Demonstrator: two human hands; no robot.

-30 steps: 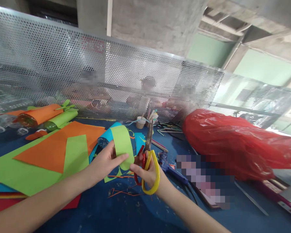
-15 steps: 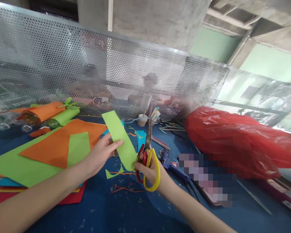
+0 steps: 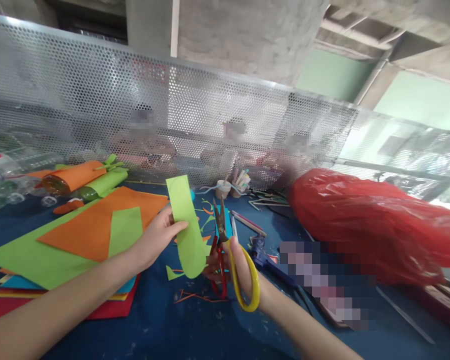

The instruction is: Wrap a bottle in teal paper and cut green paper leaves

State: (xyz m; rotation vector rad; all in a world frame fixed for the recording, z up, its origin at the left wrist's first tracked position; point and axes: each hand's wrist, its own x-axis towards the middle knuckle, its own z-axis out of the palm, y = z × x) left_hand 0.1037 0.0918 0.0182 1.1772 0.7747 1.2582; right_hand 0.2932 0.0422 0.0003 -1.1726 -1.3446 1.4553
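My left hand (image 3: pixel 159 235) pinches a light green paper strip (image 3: pixel 185 227) by its left edge. The strip's lower end is rounded; its upper end is square, with a faint curved line. In my right hand (image 3: pixel 240 270) are scissors (image 3: pixel 220 227) with one yellow and one red handle loop, their blades slightly parted and pointing up and away. The blades stand just right of the strip, apart from it. Green offcuts (image 3: pixel 172 272) and thin orange scraps (image 3: pixel 195 298) lie on the blue table (image 3: pixel 165 325) around my hands.
Coloured sheets (image 3: pixel 75 270) are stacked at the left, below paper-wrapped bottles (image 3: pixel 75 176). A blue glue gun (image 3: pixel 270 260), a blurred flat object (image 3: pixel 318 290) and a red plastic bag (image 3: pixel 363 220) lie at the right. Cups (image 3: pixel 223 188) stand before a perforated metal screen (image 3: pixel 195 110).
The scissors have parted their blades and turned to point up-left. My right fingers have left the strip, whose lower end now looks rounded. The strip is more upright.
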